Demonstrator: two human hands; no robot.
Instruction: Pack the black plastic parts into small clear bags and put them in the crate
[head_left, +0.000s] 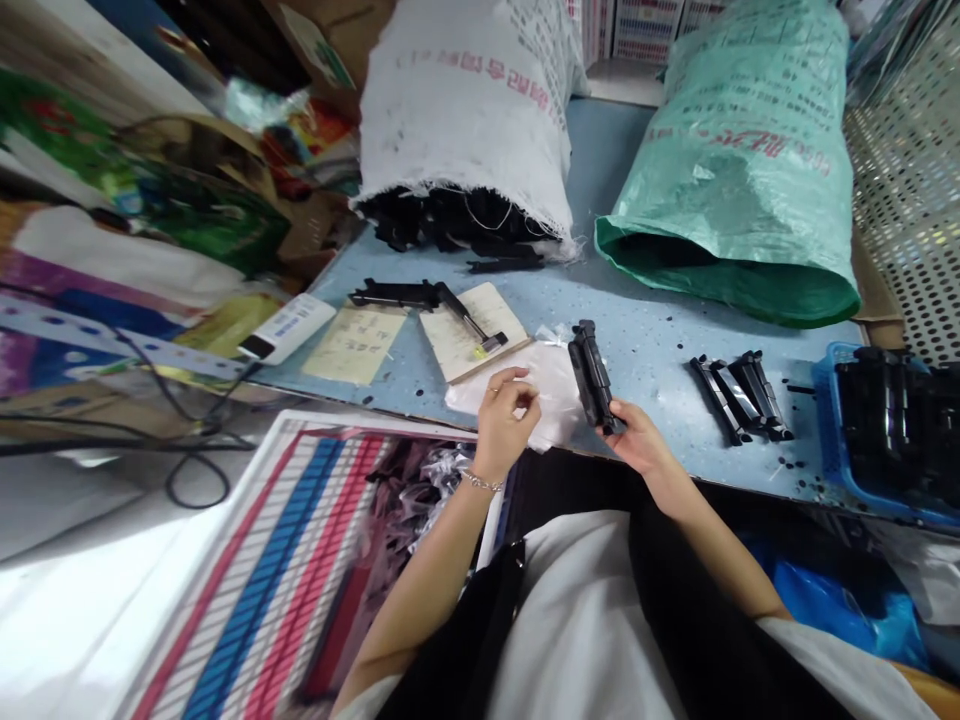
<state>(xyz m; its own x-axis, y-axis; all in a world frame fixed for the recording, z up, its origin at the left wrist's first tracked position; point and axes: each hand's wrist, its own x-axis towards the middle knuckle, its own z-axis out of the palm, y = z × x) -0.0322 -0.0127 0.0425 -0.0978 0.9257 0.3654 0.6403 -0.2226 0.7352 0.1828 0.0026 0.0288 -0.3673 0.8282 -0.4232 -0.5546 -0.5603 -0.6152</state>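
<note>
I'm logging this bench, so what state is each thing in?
Left hand: curled, no object visible in it
Right hand: gripping a black plastic part
White woven sack: mouth open, black parts inside
Green woven sack: mouth open, interior dark
Blue basket: filled with black pieces
Notebook: lying flat, partly covered by an angled black assembly
White plastic sheeting: crumpled

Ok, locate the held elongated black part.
In the head view, the elongated black part is right of centre in the right hand, beside the crumpled white plastic.
</note>
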